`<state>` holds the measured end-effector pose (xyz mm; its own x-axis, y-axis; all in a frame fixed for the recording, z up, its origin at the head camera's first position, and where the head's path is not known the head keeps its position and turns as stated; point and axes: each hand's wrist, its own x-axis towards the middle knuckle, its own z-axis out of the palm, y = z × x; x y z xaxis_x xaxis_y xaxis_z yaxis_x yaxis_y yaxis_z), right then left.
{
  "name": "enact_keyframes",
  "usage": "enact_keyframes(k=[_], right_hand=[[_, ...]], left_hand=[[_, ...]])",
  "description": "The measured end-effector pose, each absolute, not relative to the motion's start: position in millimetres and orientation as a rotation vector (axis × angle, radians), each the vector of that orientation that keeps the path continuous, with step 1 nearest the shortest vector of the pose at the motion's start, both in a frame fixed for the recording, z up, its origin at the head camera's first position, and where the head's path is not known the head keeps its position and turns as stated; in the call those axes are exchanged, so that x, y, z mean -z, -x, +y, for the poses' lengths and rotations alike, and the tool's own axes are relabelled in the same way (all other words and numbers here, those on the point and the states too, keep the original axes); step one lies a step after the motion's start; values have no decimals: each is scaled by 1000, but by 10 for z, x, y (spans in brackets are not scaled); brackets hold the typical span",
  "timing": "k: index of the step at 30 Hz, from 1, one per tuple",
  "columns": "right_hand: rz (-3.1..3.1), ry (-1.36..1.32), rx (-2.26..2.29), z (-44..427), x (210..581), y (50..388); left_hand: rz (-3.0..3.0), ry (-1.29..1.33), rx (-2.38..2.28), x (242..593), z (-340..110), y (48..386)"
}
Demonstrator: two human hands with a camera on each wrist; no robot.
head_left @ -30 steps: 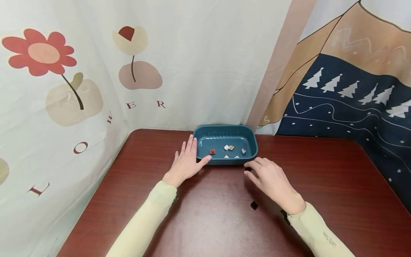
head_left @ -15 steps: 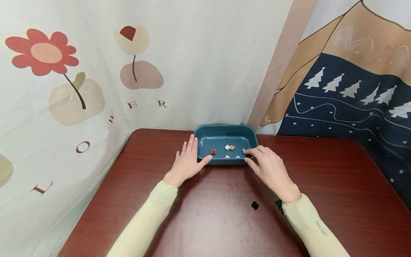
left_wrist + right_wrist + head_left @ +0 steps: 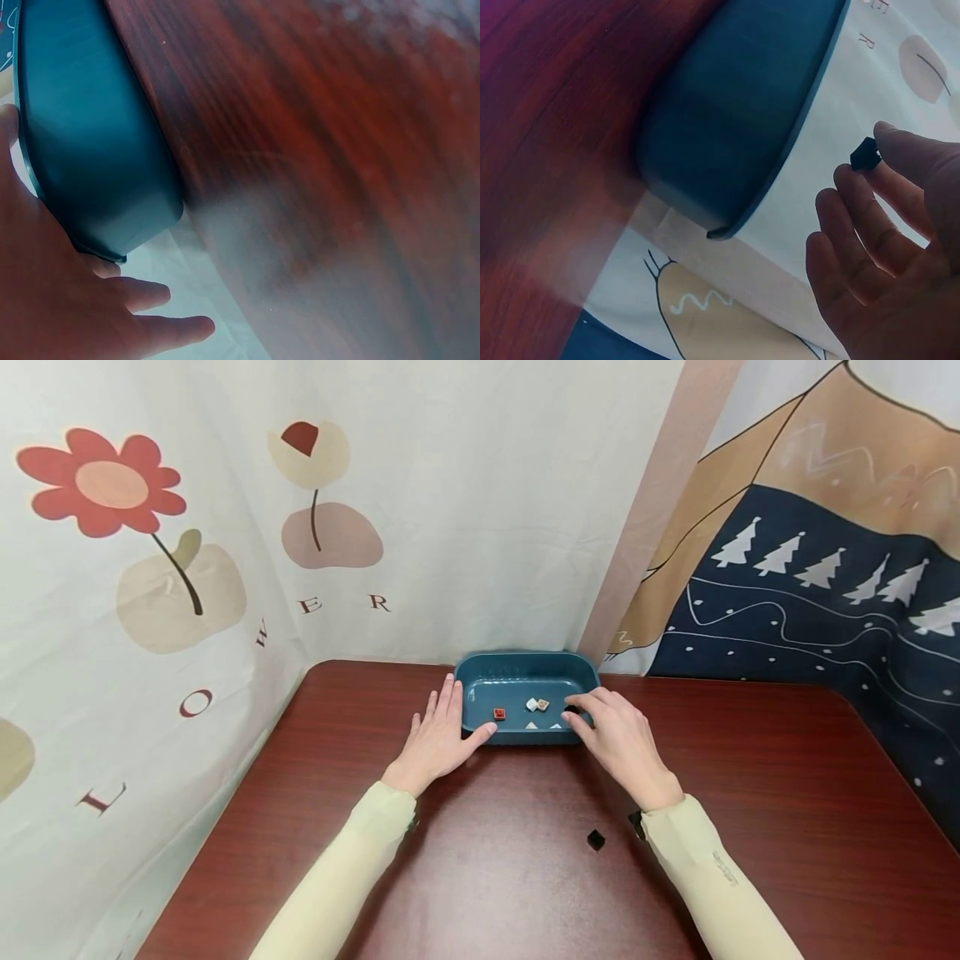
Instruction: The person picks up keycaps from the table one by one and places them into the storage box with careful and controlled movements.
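Note:
With thumb and fingertips, my right hand (image 3: 618, 731) pinches a small black block (image 3: 865, 154), held over the right end of a teal plastic basin (image 3: 517, 737). My left hand (image 3: 435, 739) rests against the basin's left end, fingers straight and thumb along the front rim. Inside the basin are a small red block (image 3: 499, 714), a white piece (image 3: 532, 704) and a tan piece (image 3: 543, 705), plus pale bits partly hidden by the front wall. A second black block (image 3: 596, 840) lies on the table, left of my right wrist.
The dark red wooden table (image 3: 480, 877) carries the basin near its back edge. A white curtain (image 3: 480, 527) with printed flowers hangs right behind it. A navy and tan cloth (image 3: 810, 585) hangs at the right.
My right hand has moved left and away from me, carrying the black block from in front of the basin's right corner to over its right end. The left hand stays put.

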<state>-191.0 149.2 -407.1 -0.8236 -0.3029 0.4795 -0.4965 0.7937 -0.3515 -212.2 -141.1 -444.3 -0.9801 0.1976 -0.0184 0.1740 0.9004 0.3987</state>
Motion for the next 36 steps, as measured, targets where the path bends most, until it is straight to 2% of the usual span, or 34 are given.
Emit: enact_keyframes(k=[36], right_hand=[[-2694,-593,-579,1312,4297,2215]], left_hand=[[3011,-301,-609,4441,-1416,2128]])
